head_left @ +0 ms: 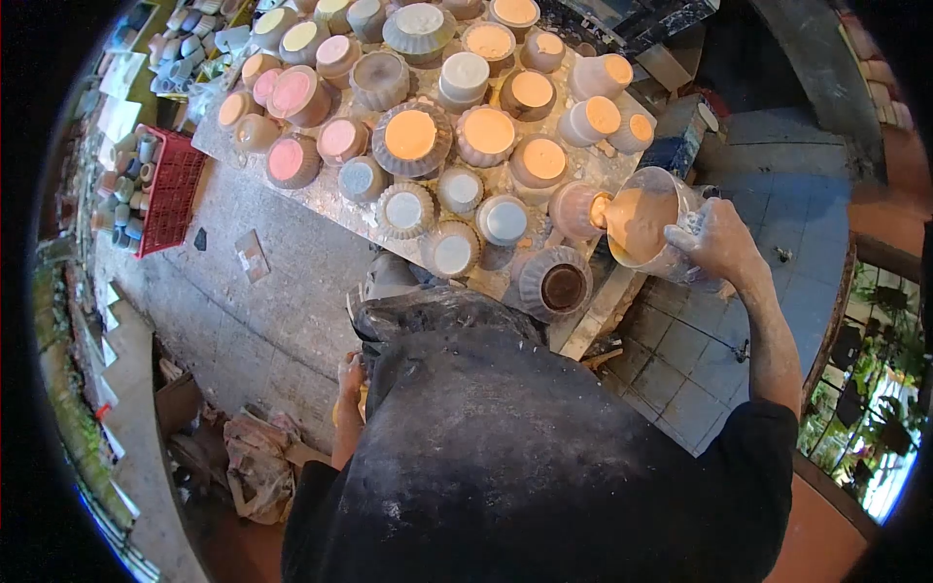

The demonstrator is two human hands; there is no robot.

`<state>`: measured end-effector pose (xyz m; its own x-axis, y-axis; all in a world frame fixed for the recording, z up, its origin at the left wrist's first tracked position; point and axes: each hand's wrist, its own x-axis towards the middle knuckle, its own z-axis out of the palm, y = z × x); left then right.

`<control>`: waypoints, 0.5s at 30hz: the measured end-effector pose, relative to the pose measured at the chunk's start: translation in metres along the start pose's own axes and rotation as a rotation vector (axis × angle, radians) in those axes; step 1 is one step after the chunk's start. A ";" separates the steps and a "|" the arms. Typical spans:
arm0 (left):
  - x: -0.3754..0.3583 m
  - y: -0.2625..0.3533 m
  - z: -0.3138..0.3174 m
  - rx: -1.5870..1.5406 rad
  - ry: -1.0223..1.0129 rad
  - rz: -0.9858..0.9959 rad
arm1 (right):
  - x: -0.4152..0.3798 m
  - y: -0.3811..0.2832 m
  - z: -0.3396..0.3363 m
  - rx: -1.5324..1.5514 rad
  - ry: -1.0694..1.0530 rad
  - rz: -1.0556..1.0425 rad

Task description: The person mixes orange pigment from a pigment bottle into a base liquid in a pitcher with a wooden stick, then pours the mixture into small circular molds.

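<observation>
My right hand is wrapped round the rim and side of a clear pitcher of orange liquid. The pitcher is tilted left, and orange liquid runs from its lip into a ribbed mould at the table's right edge. Just below stands a ribbed mould with a dark inside. Low at the left, beside my body, is my left hand; its fingers are bent, and what they hold, if anything, is too small to make out.
Many moulds filled with orange, pink, yellow and whitish material stand on the table. A red crate of small pots sits at the left. Crumpled bags lie on the floor at lower left. Tiled floor shows at the right.
</observation>
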<state>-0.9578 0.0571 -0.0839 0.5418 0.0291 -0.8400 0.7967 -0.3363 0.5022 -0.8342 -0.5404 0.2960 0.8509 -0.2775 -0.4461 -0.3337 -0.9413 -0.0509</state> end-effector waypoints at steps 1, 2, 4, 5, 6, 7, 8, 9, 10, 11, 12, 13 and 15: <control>0.015 -0.026 -0.006 -0.003 -0.024 0.078 | 0.001 0.000 0.000 0.024 -0.020 -0.005; 0.030 -0.051 -0.012 -0.008 -0.049 0.157 | 0.002 0.000 -0.003 0.045 -0.037 -0.008; 0.031 -0.055 -0.011 -0.002 -0.070 0.274 | 0.001 -0.002 -0.005 0.039 -0.044 -0.021; 0.032 -0.057 -0.013 0.014 -0.063 0.315 | 0.000 -0.007 -0.005 0.015 -0.031 -0.030; 0.026 -0.044 -0.013 -0.004 -0.040 0.262 | -0.001 -0.010 -0.005 -0.008 -0.017 -0.040; 0.016 -0.023 -0.011 -0.024 -0.017 0.210 | 0.000 -0.007 -0.003 -0.030 0.035 -0.052; -0.001 0.006 -0.006 -0.079 0.021 0.061 | 0.000 -0.003 0.002 -0.053 0.085 -0.065; -0.010 0.020 -0.002 -0.135 0.062 -0.091 | 0.000 -0.004 0.002 -0.078 0.133 -0.082; -0.010 0.018 -0.003 -0.153 0.060 -0.107 | 0.000 -0.008 -0.001 -0.064 0.070 -0.052; -0.008 0.016 -0.005 -0.170 0.058 -0.122 | -0.002 -0.015 -0.006 -0.049 0.008 -0.021; -0.007 0.017 -0.004 -0.188 0.054 -0.133 | -0.002 -0.020 -0.011 -0.037 -0.051 0.011; -0.007 0.019 -0.002 -0.187 0.063 -0.123 | 0.000 -0.018 -0.009 -0.046 -0.041 0.020; -0.010 0.023 0.001 -0.179 0.079 -0.105 | 0.003 -0.010 -0.005 -0.062 -0.025 0.043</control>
<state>-0.9456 0.0484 -0.0640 0.4666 0.1314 -0.8746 0.8811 -0.1550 0.4468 -0.8262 -0.5329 0.2995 0.8255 -0.3140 -0.4689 -0.3434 -0.9389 0.0242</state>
